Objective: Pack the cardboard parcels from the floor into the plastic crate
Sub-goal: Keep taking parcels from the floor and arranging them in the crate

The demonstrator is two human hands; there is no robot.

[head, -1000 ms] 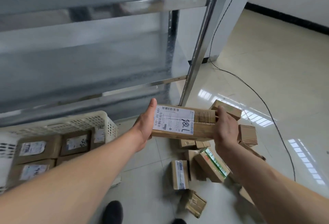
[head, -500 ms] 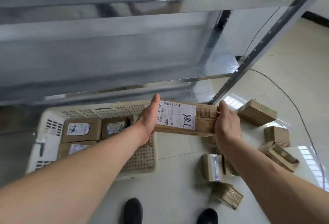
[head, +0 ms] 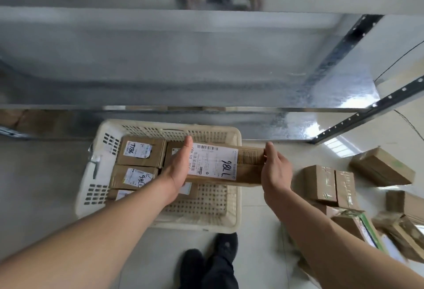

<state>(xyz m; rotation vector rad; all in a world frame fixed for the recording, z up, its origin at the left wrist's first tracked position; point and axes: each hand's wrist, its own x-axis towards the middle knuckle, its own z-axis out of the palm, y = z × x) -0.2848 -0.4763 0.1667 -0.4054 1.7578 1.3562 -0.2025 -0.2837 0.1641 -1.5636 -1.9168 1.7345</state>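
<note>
I hold a long cardboard parcel (head: 250, 162) with a white label marked "98L" level above the right half of the cream plastic crate (head: 236, 199). My left hand (head: 179, 169) grips its left end and my right hand (head: 275, 174) grips its right end, which sticks out past the crate's right rim. Inside the crate, labelled parcels (head: 140, 153) lie flat along the left side, another one (head: 133, 177) in front of them. Bare perforated floor shows in the crate's near right part.
Several loose parcels (head: 321, 183) lie on the tiled floor to the right of the crate, one taped in green (head: 358, 222). A metal shelf rack (head: 206, 59) stands just behind the crate, with a slanted post (head: 367, 114). My shoes (head: 220, 261) are in front of the crate.
Both hands have carried the long parcel left and down from over the floor pile to over the crate. My view has swung leftward, bringing the whole crate into sight.
</note>
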